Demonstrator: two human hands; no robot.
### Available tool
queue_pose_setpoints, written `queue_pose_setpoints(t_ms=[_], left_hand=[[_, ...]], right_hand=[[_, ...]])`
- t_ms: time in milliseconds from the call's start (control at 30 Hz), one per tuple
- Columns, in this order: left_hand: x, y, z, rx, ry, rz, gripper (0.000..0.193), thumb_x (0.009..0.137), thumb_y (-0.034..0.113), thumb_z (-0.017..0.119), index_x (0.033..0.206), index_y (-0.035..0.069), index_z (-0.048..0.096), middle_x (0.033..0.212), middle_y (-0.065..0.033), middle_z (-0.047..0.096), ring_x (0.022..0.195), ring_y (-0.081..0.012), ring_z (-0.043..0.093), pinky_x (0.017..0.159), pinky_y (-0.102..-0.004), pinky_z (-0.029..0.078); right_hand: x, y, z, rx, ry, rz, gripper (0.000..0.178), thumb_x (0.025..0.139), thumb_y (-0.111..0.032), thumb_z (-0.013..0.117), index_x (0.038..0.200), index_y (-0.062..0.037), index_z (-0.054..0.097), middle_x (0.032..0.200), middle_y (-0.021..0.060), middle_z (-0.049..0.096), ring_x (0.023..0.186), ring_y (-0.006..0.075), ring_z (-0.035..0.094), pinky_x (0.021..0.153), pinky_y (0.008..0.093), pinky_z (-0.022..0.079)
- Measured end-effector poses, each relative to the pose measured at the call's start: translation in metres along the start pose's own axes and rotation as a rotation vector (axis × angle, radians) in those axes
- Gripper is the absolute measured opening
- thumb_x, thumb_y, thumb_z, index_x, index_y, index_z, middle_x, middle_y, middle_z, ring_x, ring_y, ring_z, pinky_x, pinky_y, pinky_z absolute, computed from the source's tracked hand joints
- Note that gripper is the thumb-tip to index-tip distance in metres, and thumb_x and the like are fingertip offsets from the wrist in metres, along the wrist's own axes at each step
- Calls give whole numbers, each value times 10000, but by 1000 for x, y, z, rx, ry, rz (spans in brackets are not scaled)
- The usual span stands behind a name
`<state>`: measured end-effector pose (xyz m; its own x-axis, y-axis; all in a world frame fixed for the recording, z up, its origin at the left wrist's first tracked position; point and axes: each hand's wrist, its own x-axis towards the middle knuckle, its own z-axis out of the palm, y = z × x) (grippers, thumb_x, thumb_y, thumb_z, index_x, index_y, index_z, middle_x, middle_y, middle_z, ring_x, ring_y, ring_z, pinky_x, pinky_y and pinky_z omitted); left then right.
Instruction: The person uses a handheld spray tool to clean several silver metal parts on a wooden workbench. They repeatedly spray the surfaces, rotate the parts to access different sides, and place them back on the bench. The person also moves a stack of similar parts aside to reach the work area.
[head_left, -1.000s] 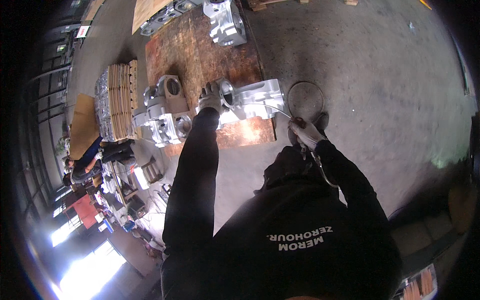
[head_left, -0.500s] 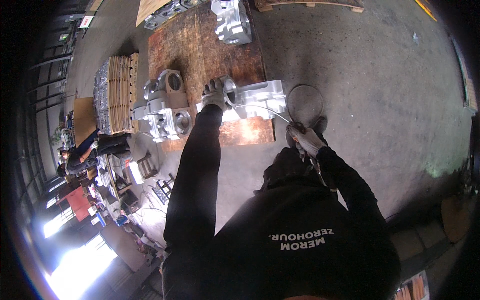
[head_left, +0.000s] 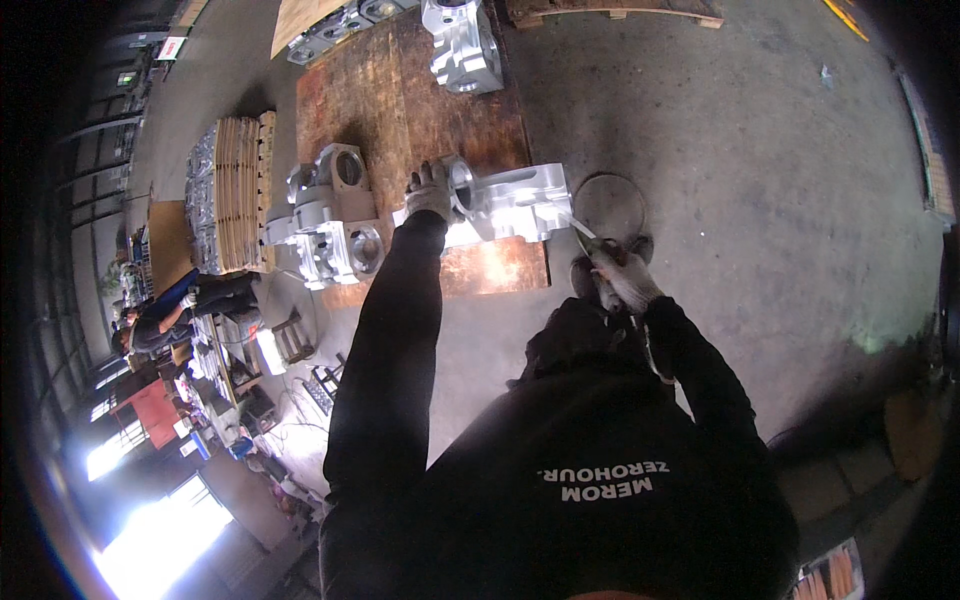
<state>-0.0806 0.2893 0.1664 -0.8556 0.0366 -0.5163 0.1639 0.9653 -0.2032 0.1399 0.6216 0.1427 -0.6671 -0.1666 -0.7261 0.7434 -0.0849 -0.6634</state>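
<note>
A silvery machined metal casting [head_left: 515, 200] lies on its side on a worn wooden tabletop [head_left: 415, 105], a round bore at its left part. My left hand [head_left: 428, 190], in a light work glove, is closed over the casting's left end beside the bore. Off the table's near right corner, my gloved right hand [head_left: 630, 283] grips what looks like an air blow gun [head_left: 598, 242]. Its slim nozzle points at the casting's right end; whether it touches I cannot tell. A hose runs back from that hand along my forearm.
More castings [head_left: 335, 215] stand grouped on the table's left, and another casting [head_left: 462, 48] is at the far edge. Stacked cardboard sheets [head_left: 240, 190] rise farther left. A hose loop [head_left: 612, 205] hangs or lies right of the table. A person [head_left: 160, 325] works in the left background.
The nozzle, which reached across the casting toward its bore, has drawn back to the right end. My right hand has shifted slightly right; my left hand keeps its place.
</note>
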Motion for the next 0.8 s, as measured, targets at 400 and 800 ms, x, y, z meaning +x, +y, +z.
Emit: queue_pose_setpoints(t_ms=[400, 800], left_hand=[[14, 3, 3, 68, -19, 10, 1455, 570, 466, 909, 1576, 37, -50, 1634, -257, 112, 1489, -446, 202, 1213, -460, 260], [18, -4, 20, 130, -42, 0, 1411, 602, 520, 871, 1586, 62, -32, 1631, -276, 96, 1490, -459, 191, 1213, -502, 230]], right_hand=[[-1, -34, 6, -32, -14, -163, 355, 1009, -397, 578, 920, -53, 580, 667, -13, 515, 481, 96, 473, 423, 285, 358], [-27, -85, 20, -78, -42, -2, 365, 1005, -419, 587, 868, -81, 565, 642, -16, 497, 461, 99, 446, 415, 285, 353]])
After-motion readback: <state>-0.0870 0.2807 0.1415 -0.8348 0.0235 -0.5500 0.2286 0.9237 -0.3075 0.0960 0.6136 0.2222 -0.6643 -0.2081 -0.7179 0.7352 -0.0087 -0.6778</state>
